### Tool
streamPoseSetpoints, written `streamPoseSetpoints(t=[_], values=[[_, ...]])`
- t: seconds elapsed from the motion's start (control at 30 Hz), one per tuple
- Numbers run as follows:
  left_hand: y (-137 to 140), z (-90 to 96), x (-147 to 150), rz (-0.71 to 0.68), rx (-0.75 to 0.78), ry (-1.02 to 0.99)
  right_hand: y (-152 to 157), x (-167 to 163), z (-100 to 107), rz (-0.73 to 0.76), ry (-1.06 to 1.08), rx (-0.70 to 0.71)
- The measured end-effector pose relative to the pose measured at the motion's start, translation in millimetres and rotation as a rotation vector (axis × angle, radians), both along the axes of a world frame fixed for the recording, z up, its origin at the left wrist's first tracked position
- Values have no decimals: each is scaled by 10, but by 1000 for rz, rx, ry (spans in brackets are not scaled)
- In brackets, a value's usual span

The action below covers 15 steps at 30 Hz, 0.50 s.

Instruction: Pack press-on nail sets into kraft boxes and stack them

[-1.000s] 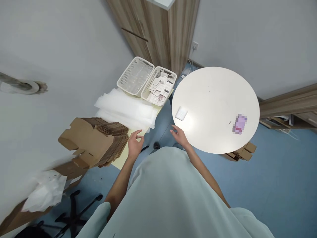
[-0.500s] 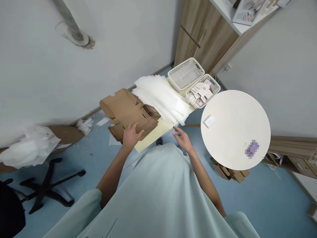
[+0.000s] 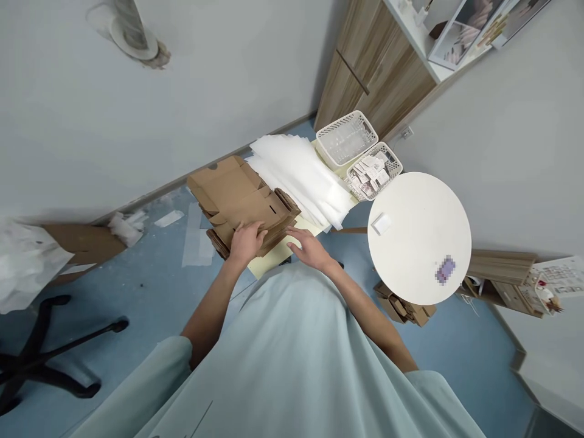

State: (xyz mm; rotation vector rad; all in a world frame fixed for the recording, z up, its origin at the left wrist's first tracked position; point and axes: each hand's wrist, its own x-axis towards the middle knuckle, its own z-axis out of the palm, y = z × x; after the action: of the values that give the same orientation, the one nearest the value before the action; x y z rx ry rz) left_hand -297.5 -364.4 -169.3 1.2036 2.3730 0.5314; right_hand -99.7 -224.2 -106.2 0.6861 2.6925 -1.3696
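Observation:
A stack of flattened brown cardboard boxes [image 3: 241, 198] lies on a pale yellow table [image 3: 269, 258]. On the near edge of its top sheet rests my left hand [image 3: 246, 242], fingers laid over the cardboard and slightly bent. My right hand [image 3: 310, 248] is open at the stack's near right corner, its fingers stretched toward the cardboard edge; whether they touch it I cannot tell. Just beyond the stack are white foam sheets [image 3: 301, 176], piled and fanned out.
Two white plastic baskets [image 3: 335, 163] stand at the table's far end, one holding small white packets [image 3: 370, 173]. To the right is a round white table [image 3: 424, 225] with a small white box [image 3: 381, 224]. Cardboard pieces [image 3: 404, 307] lie below it. A chair base [image 3: 41, 359] is at left.
My right hand has moved left, from beside the table to the cardboard stack's right corner. The left hand stays on the stack, moved slightly to the right. The view has shifted a little.

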Motion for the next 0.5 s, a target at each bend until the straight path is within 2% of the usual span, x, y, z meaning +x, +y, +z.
streamPoseSetpoints(t=[0.13, 0.27, 0.4, 0.5], values=[[49, 4, 42, -55, 14, 107, -78, -346, -32, 170, -160, 168], [92, 2, 106, -82, 8, 184, -139, -524, -55, 269, -353, 286], [83, 53, 142, -75, 37, 146, -160, -562, -59, 301, -479, 322], [36, 189, 166, -44, 92, 120, -129, -587, -62, 327, -541, 295]])
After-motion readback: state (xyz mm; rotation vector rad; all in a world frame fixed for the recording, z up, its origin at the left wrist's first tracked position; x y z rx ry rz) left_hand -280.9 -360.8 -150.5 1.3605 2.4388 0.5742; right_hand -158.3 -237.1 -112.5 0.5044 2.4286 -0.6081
